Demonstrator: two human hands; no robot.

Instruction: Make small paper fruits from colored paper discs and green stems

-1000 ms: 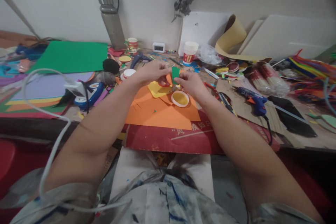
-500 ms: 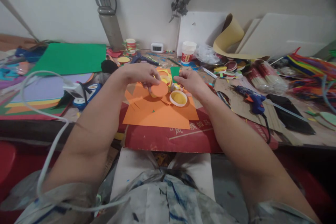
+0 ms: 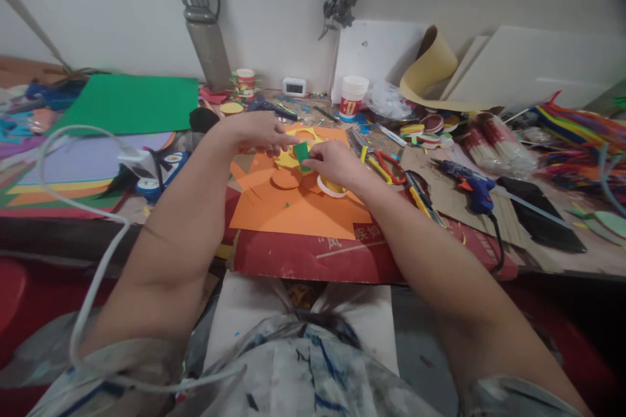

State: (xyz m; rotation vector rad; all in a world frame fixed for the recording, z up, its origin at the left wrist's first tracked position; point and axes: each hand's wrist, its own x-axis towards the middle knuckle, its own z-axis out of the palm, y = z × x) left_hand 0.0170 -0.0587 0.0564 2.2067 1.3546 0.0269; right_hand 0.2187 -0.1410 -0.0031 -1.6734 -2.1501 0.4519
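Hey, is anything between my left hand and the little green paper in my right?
Nothing visible stands between the left hand and the green paper, which the right hand pinches. The orange disc lies closer to the body, out of that line.

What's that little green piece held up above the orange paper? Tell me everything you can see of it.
The green piece is small, flat and roughly rectangular, plain green, and looks like paper or thin card. It is held tilted, pinched at its right side by the right hand, in front of some yellow paper. The left hand is close to its upper left corner; whether they touch, I can't tell.
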